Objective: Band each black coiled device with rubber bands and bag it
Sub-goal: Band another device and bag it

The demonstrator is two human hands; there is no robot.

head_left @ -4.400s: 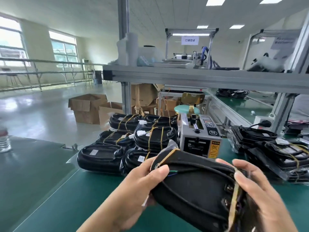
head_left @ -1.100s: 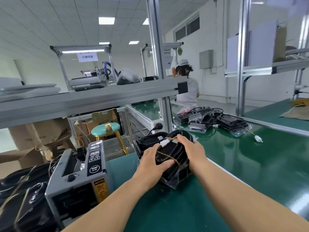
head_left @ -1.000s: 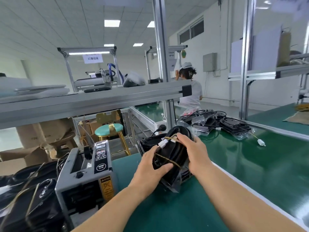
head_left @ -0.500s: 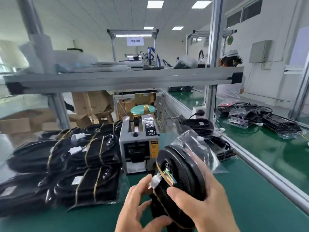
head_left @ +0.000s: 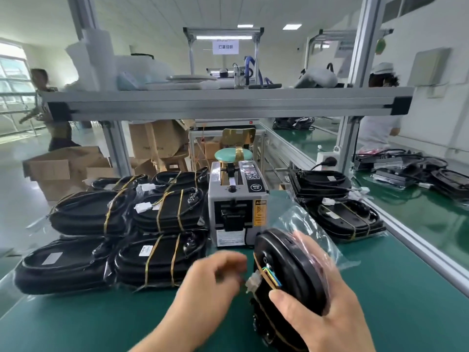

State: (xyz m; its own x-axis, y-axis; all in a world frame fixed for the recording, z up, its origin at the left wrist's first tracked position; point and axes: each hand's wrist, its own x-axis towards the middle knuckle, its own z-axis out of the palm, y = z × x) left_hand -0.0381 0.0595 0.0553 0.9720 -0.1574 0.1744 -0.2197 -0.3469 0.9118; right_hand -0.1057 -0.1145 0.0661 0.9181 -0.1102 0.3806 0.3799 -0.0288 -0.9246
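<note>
Several finished: banded, bagged devices (head_left: 162, 214) piled at left on the worktop (head_left: 76, 323).
In hand: black coiled device (head_left: 291, 280), banded, on edge; right hand (head_left: 330, 318) fingers wrapped round it.
Left hand (head_left: 210, 283): blurred beside white connector (head_left: 253, 284); grip unclear.
Remaining: probably bagging it in clear bag (head_left: 304, 222).

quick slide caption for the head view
Right hand grips a banded black device on edge over the green bench, left hand blurred near its white plug.

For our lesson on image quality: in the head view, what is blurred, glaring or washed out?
Head view: the left hand is smeared by motion blur; the right hand and black device look sharper; the clear bag glints; the far-left window is washed out.
</note>
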